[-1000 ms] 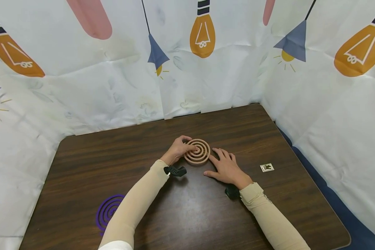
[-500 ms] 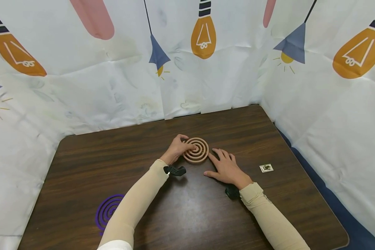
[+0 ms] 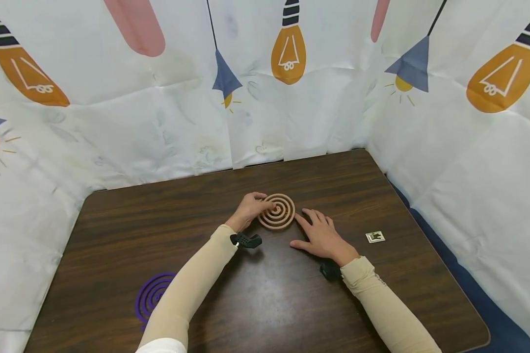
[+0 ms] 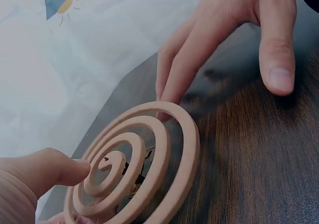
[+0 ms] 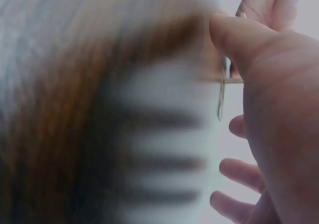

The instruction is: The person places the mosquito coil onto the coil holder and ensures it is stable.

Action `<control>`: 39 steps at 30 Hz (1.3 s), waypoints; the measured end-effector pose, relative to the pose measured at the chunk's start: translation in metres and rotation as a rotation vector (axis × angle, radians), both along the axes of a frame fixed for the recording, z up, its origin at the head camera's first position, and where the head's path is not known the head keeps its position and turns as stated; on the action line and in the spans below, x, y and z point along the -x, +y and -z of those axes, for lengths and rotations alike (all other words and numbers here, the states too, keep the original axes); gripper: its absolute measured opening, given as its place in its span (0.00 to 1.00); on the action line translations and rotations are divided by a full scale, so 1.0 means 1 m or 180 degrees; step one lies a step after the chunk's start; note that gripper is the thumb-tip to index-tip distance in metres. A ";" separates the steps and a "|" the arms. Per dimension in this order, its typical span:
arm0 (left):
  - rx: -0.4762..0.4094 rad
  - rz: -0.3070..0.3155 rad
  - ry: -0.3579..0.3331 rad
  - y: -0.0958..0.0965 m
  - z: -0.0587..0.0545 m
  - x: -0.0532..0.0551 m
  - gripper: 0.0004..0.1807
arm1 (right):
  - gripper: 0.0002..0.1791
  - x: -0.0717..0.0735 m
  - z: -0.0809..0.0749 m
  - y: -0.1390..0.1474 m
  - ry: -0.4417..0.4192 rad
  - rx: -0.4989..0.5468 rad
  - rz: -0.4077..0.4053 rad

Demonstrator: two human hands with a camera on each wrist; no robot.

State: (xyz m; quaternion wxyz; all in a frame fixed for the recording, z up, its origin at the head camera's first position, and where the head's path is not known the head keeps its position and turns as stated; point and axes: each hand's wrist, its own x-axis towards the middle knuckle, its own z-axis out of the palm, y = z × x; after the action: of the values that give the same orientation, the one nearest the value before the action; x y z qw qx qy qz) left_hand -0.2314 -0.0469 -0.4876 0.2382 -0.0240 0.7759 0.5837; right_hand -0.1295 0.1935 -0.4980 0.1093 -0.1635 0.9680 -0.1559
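Observation:
A tan mosquito coil (image 3: pixel 276 228) is just above the table, tilted in the left wrist view. My left hand (image 3: pixel 247 211) pinches its left side, the thumb (image 4: pixel 55 171) lying on top and the other fingers mostly hidden beneath. At the right edge of the coil, the index fingertip of my right hand (image 3: pixel 321 238) touches or nearly touches the rim; its fingers are spread and the thumb stands apart. Through the coil's gaps shows a small metal piece (image 4: pixel 137 179), probably a coil stand. In the right wrist view a thin metal strip (image 5: pixel 221 102) hangs below the coil's edge.
A purple coil (image 3: pixel 143 299) lies at the left front of the dark wood table (image 3: pixel 265 304), partly covered by the left forearm. To the right lies a small metal plate (image 3: pixel 370 236) with a cut-out. Printed white cloth (image 3: pixel 172 132) borders the table's back and sides.
Both hands keep almost the same places, and the left hand still holds the coil. The coil has shifted very slightly left, and the head view has moved a little.

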 end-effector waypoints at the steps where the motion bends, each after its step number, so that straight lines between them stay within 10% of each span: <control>1: -0.0015 -0.0002 0.0002 -0.001 -0.001 0.000 0.35 | 0.48 0.000 -0.001 0.001 0.0004 0.0004 0.0005; 39: 0.0041 -0.0215 0.0340 -0.031 -0.026 -0.009 0.35 | 0.46 -0.013 -0.038 0.049 0.0391 0.0107 0.0117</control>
State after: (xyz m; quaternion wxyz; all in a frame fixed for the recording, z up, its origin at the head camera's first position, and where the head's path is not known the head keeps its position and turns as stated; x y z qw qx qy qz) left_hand -0.2227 -0.0776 -0.4617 0.1765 -0.0205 0.7900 0.5868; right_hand -0.1160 0.2427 -0.4604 0.0441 -0.1568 0.9730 -0.1638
